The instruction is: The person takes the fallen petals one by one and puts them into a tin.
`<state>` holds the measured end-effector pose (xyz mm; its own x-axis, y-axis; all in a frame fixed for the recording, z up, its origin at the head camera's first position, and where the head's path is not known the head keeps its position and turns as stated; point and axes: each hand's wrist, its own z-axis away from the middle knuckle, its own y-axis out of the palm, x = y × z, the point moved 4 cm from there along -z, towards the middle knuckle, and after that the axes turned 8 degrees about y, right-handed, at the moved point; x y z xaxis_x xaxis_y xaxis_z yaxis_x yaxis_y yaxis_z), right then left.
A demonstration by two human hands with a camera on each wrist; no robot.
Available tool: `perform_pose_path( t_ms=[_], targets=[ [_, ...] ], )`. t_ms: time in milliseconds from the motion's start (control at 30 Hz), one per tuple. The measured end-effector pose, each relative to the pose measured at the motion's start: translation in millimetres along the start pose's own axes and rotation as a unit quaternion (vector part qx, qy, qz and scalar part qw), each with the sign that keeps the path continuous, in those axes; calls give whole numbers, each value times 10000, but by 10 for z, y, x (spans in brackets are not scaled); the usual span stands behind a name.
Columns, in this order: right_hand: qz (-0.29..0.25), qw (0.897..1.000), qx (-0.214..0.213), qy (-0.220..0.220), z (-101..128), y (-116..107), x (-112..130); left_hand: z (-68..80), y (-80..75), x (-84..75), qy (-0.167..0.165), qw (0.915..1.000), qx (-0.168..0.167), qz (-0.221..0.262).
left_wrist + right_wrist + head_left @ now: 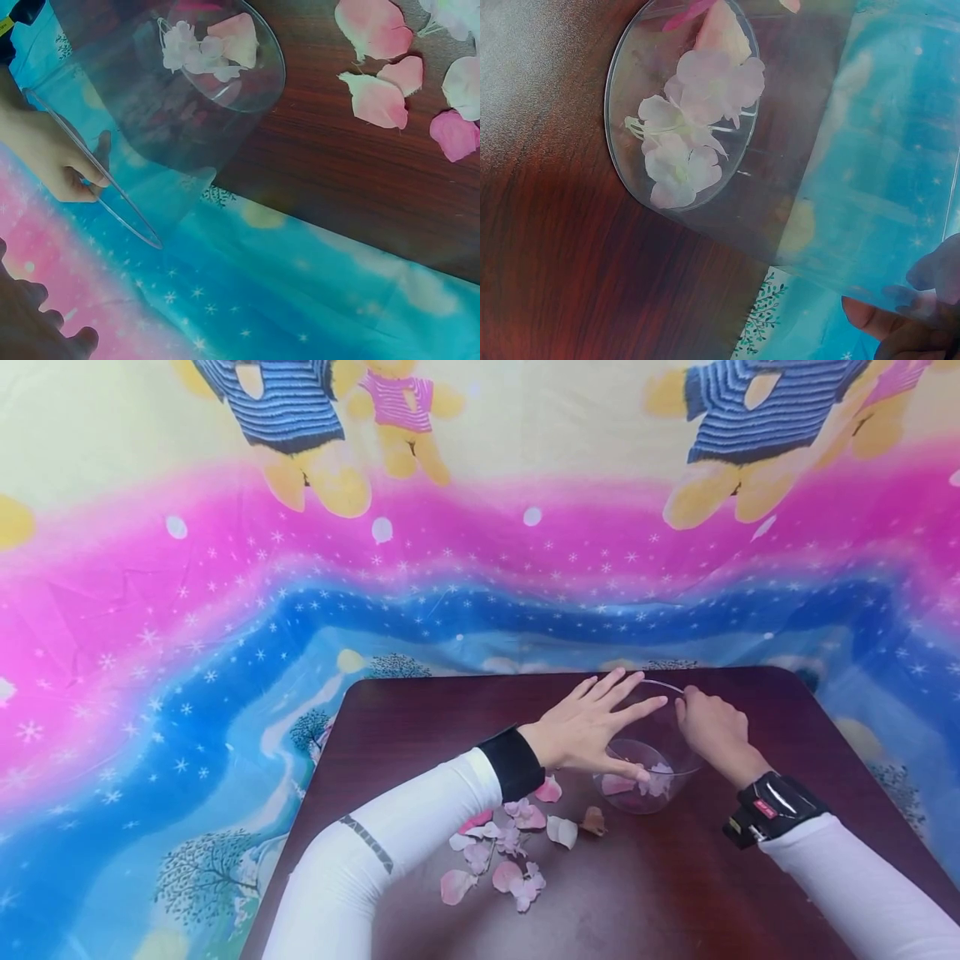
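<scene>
Petals point(504, 852) lie loose on the dark table point(420, 710), below and left of where the hands work, pink and white, some touching one another, all well apart from the table's near edge. A single brownish petal point(594, 820) sits just beside the base of the bowl.

Next along, the left hand point(592, 731) reaches over the clear bowl point(647, 777) with its fingers straight and spread, laid flat across the mouth; it curls round nothing and only rests there. The thumb points down toward the few petals and a small white blossom point(686, 142) that are already inside, against the bottom.

Right of that, the right hand point(716, 731) pinches the far rim point(90, 180) between thumb and fingers, and the wrist views show the bowl tipped, its round base turned toward the cameras while the wall slopes away.

The danger, as I judge it, sits in that tilt. The bowl is thin, clear and smooth, and it is held by one narrow pinch at the rim; if the pinch slips or the flat hand presses unevenly, the bowl could roll on its curved side and spill what it holds back onto the wood. A push from the left sleeve point(420, 827), which passes just above the loose pile, could also sweep petals toward the edge. The blossom inside is light enough to slide out of the tilted mouth.
</scene>
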<state>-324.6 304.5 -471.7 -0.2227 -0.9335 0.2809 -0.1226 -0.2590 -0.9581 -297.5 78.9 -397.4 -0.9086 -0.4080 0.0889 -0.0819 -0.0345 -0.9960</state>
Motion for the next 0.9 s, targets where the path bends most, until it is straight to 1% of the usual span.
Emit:
perform_pose_path(
  t_ms=[233, 367, 567, 700, 900],
  targets=[
    [-4, 10000, -81, 10, -1, 13, -11, 52, 63, 2, -50, 9999, 99, 66],
    [0, 9999, -114, 14, -2, 22, -5, 84, 99, 14, -68, 9998, 100, 142],
    [11, 9999, -132, 15, 1, 32, -8, 131, 161, 50, -153, 9998, 101, 100],
    [-8, 9998, -177, -18, 7, 27, -7, 164, 186, 59, -136, 9998, 76, 92],
    [12, 9999, -111, -1, 8, 6, -8, 247, 221, 72, -116, 9997, 60, 204]
  ],
)
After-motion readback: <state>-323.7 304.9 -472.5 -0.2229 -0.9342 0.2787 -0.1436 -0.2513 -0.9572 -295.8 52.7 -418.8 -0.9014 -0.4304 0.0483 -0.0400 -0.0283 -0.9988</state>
